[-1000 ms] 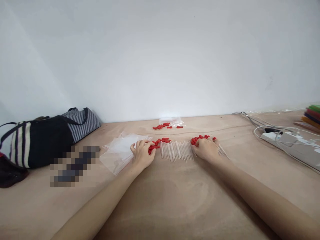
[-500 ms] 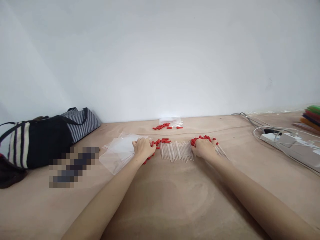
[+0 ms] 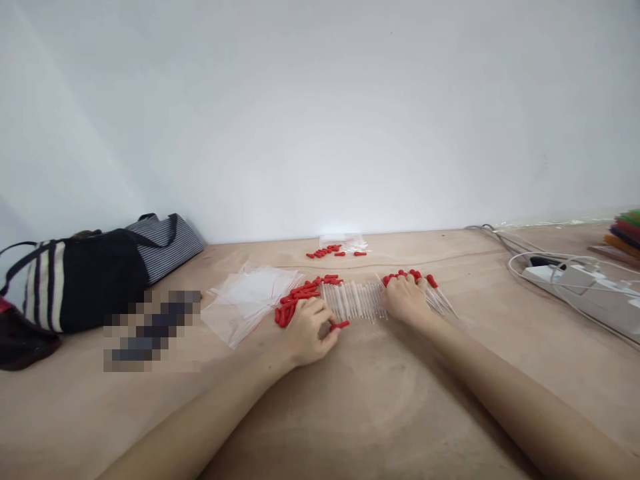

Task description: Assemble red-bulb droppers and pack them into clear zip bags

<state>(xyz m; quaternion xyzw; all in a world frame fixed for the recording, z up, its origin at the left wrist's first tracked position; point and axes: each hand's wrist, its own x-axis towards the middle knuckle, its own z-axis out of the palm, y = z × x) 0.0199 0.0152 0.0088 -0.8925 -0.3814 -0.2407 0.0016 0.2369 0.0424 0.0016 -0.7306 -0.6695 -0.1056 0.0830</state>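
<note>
My left hand (image 3: 314, 332) pinches a red rubber dropper bulb (image 3: 341, 325) between thumb and fingers, just above the table. Behind that hand lies a pile of loose red bulbs (image 3: 303, 291). A row of thin clear tubes (image 3: 353, 301) lies side by side between my hands. My right hand (image 3: 406, 299) has its fingers curled at the row's right end, where one tilted tube sticks out by the fingertips; the grip itself is partly hidden. Around and beyond that hand lie tubes fitted with red bulbs, some showing as assembled droppers (image 3: 436, 288).
Clear plastic bags (image 3: 250, 293) lie left of the bulbs. More red bulbs (image 3: 325, 252) and a small bag (image 3: 343, 241) lie near the wall. A black bag (image 3: 100, 280) rests at left. On the right are a power strip (image 3: 585, 293), cables and coloured items (image 3: 627, 233).
My left hand has moved from the bulb pile toward me and to the right, now with a red bulb in its fingers. My right hand has shifted slightly left, toward the tube row.
</note>
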